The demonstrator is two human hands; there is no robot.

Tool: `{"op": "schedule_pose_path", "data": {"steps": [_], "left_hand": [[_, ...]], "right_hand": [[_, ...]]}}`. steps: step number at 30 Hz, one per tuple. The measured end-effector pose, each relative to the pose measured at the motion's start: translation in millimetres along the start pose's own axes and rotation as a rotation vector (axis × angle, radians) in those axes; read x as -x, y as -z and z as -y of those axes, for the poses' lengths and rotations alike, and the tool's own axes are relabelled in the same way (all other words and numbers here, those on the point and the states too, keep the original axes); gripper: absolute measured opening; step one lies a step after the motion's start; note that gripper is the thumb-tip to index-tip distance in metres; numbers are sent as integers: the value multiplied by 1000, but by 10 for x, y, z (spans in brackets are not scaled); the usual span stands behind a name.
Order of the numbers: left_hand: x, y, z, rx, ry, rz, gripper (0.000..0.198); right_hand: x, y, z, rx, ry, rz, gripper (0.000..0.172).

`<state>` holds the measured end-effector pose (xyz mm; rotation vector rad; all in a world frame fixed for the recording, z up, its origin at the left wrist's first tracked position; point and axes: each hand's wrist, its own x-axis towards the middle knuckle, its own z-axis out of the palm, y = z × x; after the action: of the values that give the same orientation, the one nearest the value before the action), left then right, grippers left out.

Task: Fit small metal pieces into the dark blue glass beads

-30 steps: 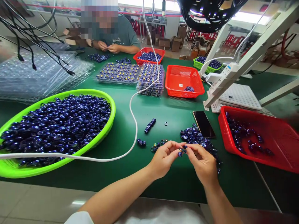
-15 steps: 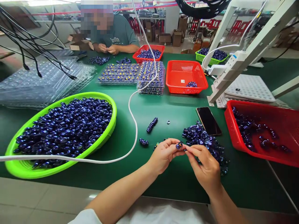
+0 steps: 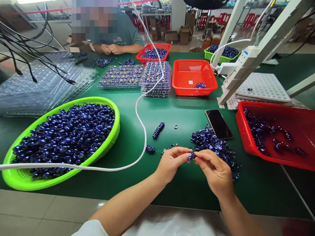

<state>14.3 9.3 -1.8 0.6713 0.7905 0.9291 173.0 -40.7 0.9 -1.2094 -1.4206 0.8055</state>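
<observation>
My left hand (image 3: 172,162) and my right hand (image 3: 213,171) meet over the green table (image 3: 179,111), fingertips pinched together on one small dark blue bead piece (image 3: 190,158). Just beyond my right hand lies a loose pile of the same blue pieces (image 3: 214,146). Left of my fingers lie a short stacked row of blue pieces (image 3: 157,130), a smaller cluster (image 3: 150,149) and a single small ring (image 3: 175,126). A big lime-green basket (image 3: 112,131) at the left is heaped with blue pieces.
A black phone (image 3: 219,119) lies beside the pile. A red basket (image 3: 278,139) at the right holds some pieces; another red basket (image 3: 193,78) stands further back. A white cable (image 3: 142,131) crosses the table. Filled clear trays (image 3: 155,78) are stacked centrally. A person (image 3: 115,36) works opposite.
My hands stay pinched on the small blue piece, shifting it slightly between the fingertips. The view has tilted a little; nothing else on the table has moved.
</observation>
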Motion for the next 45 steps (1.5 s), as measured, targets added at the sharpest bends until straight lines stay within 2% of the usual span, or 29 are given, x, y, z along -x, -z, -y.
{"op": "schedule_pose_path", "data": {"steps": [5, 12, 19, 24, 31, 36, 40, 45], "left_hand": [[8, -10, -8, -55, -8, -22, 19], [40, -68, -43, -87, -15, -70, 22], [71, -63, -39, -170, -60, -102, 22], [79, -53, -4, -221, -94, -123, 18], [105, -6, 43, -399, -210, -100, 18], [123, -15, -22, -589, -401, -58, 14], [132, -13, -49, -669, -530, -10, 19], [160, -28, -71, -705, -597, 72, 26]], "right_hand": [[-37, 16, 0, -72, -33, 18, 23], [-19, 21, -14, -44, -127, -17, 13], [-42, 48, -14, -88, -109, 25, 12], [-31, 34, -15, -77, -111, 10, 13], [-8, 28, -20, -39, -117, 4, 10], [-5, 26, -9, 26, -68, -7, 12], [-5, 18, 14, 95, -20, -21, 13], [-3, 38, 30, 130, -37, -39, 11]]}}
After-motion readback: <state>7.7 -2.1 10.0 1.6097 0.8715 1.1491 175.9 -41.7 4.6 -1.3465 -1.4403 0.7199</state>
